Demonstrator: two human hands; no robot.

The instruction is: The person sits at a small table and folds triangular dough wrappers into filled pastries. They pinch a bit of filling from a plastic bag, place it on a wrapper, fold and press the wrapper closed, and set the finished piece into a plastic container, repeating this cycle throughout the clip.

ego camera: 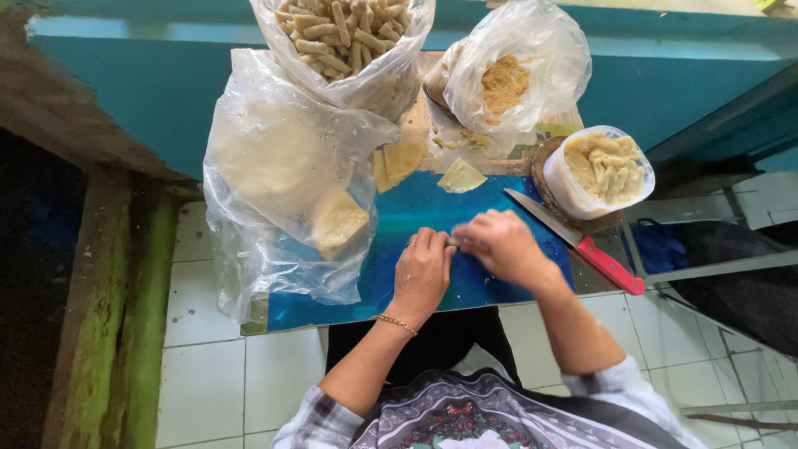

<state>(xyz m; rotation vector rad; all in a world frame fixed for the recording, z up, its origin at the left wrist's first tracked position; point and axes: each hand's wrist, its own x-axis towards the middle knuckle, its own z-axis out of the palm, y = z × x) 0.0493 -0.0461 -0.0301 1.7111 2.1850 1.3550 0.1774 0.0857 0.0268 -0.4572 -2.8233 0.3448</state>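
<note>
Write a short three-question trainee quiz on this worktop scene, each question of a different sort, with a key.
1. True or false: the red-handled knife is in the right hand.
2. Which lies nearest the left hand? A) the bag of rolled sticks B) the large clear bag of thin wrappers C) the bowl of pale strips
3. Fill in: both hands meet over the ____ board.

Key
1. False: the knife lies on the board, just right of the hand, untouched.
2. B: it sits at the board's left end, beside that hand.
3. Blue: the fingertips pinch something small between them, too small to identify.
</note>
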